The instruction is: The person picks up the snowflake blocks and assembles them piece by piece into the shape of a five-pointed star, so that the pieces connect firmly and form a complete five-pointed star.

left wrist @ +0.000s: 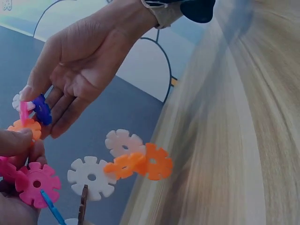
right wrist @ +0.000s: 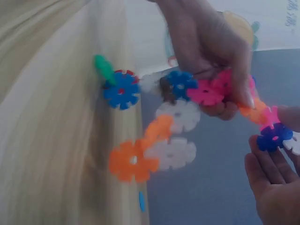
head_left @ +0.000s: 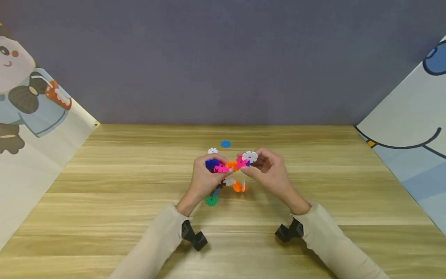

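My hands hold a joined chain of notched plastic building discs above the table. My left hand [head_left: 203,176] grips its left part, with the thumb on an orange disc [left wrist: 29,125] and pink discs [left wrist: 37,184] beside the palm. My right hand [head_left: 273,174] pinches a pink disc [head_left: 240,162] at the other end, where a white disc [head_left: 249,156] and a dark blue disc [right wrist: 274,137] are attached. Below the hands hangs a branch of white discs [left wrist: 91,177] and orange discs [right wrist: 133,160]. A green disc [head_left: 211,200] and a blue disc [right wrist: 122,91] form another branch at the lower left.
On the wooden table [head_left: 122,174], a loose blue disc [head_left: 225,144] lies beyond the hands. A white disc [head_left: 212,150] shows just behind my left hand. A grey panel [head_left: 223,62] stands at the back, with cartoon-printed panels [head_left: 35,100] at both sides.
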Demonstrator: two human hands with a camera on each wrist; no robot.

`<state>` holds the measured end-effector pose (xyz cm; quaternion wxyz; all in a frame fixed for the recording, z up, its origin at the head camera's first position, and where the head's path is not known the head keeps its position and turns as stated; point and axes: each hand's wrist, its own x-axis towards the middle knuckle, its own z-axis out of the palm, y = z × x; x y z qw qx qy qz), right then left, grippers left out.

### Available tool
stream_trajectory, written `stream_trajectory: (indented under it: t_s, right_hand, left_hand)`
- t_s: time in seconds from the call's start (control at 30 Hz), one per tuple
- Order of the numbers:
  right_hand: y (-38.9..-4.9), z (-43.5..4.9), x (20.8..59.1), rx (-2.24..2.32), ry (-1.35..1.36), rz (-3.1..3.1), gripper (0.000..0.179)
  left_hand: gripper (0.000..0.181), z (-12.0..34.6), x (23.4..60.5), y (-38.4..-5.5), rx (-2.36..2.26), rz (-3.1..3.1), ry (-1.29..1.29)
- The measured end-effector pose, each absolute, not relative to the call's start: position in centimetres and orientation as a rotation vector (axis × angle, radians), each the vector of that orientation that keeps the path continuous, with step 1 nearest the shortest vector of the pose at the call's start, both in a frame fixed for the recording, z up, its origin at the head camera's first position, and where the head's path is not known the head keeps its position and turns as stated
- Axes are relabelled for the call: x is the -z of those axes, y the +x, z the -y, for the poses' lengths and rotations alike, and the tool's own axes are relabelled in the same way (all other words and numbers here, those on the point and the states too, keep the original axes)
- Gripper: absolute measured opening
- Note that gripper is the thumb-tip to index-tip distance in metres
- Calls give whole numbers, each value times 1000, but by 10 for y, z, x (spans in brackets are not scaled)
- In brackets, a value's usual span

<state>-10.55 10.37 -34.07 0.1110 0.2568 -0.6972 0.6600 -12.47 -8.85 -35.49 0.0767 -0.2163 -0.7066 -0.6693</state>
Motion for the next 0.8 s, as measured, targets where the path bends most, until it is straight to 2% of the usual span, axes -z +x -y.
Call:
stream_trajectory:
  t_s: [0.23, 0.43, 0.5, 0.6, 0.8]
  right_hand:
    - [-107, -104, 338, -1849, 781, 2087, 24]
    - [-112, -105, 337, -1784, 755, 2355, 60]
    - [-113, -104, 339, -1690, 735, 2499, 65]
    - [-115, -104, 344, -1487, 740, 2680, 56]
    - [-118, -104, 349, -1378, 865, 2748, 19]
  left_hand:
    - [17, 87, 349, -122, 2026, 2139, -611]
    - [18, 86, 348, -125, 2114, 2064, -602]
    - [18, 86, 349, -126, 2132, 2031, -598]
    - [19, 87, 350, -127, 2153, 1991, -574]
    - [20, 89, 350, -128, 2190, 1954, -554]
